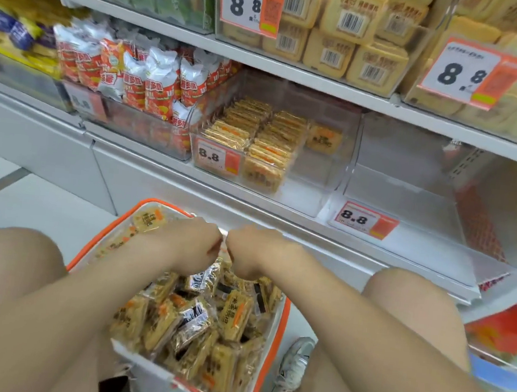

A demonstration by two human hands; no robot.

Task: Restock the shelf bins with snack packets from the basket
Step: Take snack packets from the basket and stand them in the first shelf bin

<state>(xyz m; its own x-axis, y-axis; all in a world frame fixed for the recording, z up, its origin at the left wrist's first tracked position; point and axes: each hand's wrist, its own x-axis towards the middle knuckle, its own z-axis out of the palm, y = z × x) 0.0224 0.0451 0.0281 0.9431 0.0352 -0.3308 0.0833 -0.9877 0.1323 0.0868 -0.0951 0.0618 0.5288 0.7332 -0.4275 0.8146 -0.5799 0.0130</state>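
Fingers of left hand [196, 246] and right hand [252, 254] point down, hidden behind the knuckles; whether they hold anything cannot be told. Hands side by side, nearly touching, over far half of orange-rimmed basket [280, 335]. Golden snack packets [231, 317] heaped just beneath them. Bare knees [11, 262] flank basket; sneaker [295, 365] at its right. Beyond, clear shelf bin [301, 197] holds like packets in rows; its price tag [216, 157] reads "8.8". Red-and-white bags [135, 80] in bin to left.
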